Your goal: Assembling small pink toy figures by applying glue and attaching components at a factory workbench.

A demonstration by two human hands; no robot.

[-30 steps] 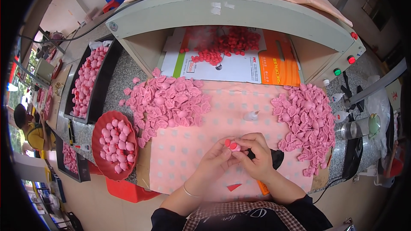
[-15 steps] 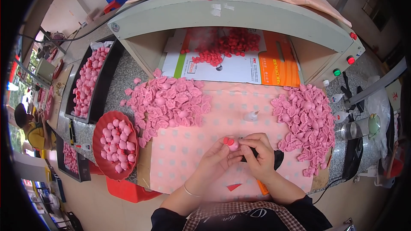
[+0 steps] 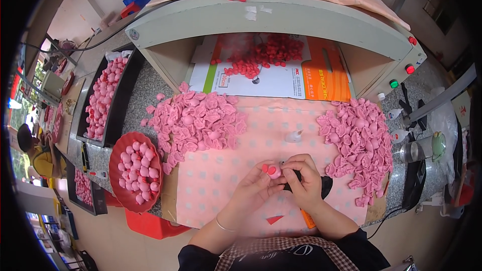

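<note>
Both hands, left hand (image 3: 253, 188) and right hand (image 3: 304, 183), pinch a small pink rubber figure with red feet (image 3: 272, 170) between two heaps of pink pieces, just below the small white glue bottle (image 3: 294, 135).

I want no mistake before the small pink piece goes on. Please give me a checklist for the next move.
1. Left hand fingers grip the pink toy body with red feet: ok.
2. Right hand fingers meet the toy: ok.
3. Dark tool under the right hand, in grip or not: cannot tell.
4. Pile of pink pieces beside the right hand: ok.
5. Red bowl of finished toys on the left, not full: ok.
</note>
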